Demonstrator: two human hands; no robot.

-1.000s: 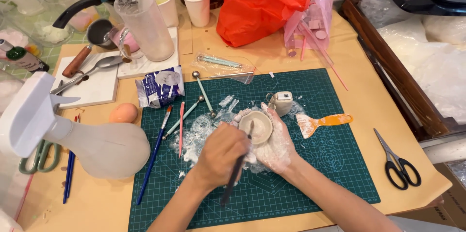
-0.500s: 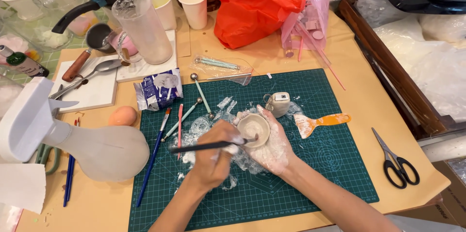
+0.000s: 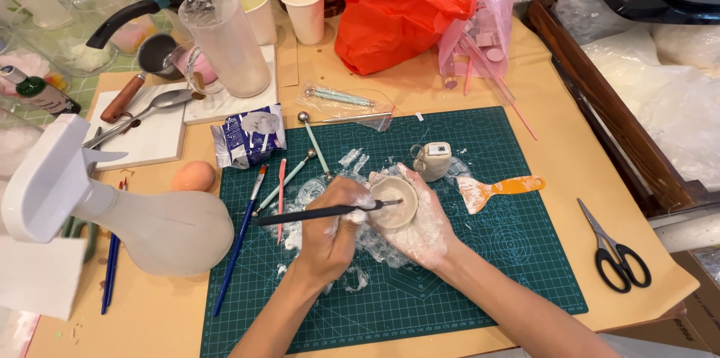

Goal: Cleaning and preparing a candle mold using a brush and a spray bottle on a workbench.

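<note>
My right hand [image 3: 426, 232], dusted white, cups a small pale clay bowl [image 3: 395, 203] over the green cutting mat [image 3: 480, 268]. My left hand [image 3: 335, 232] grips a dark thin brush [image 3: 300, 215] that lies nearly level, handle to the left, its tip inside the bowl. Crumpled clear plastic film with white residue [image 3: 311, 194] lies on the mat under both hands.
On the mat lie an orange-handled scraper [image 3: 496, 188], a small tape measure [image 3: 434, 160], ball-tipped tools [image 3: 315, 145] and a blue brush [image 3: 241, 238]. Black scissors [image 3: 616, 249] rest at the right. A white bottle-shaped object [image 3: 142, 227], an egg-shaped sponge [image 3: 193, 175], a jug [image 3: 225, 41] and a red bag [image 3: 405, 5] stand around.
My left hand swung the brush from a steep, handle-toward-me angle to nearly level with the handle pointing left. Its tip stays in the bowl, which my right hand keeps holding.
</note>
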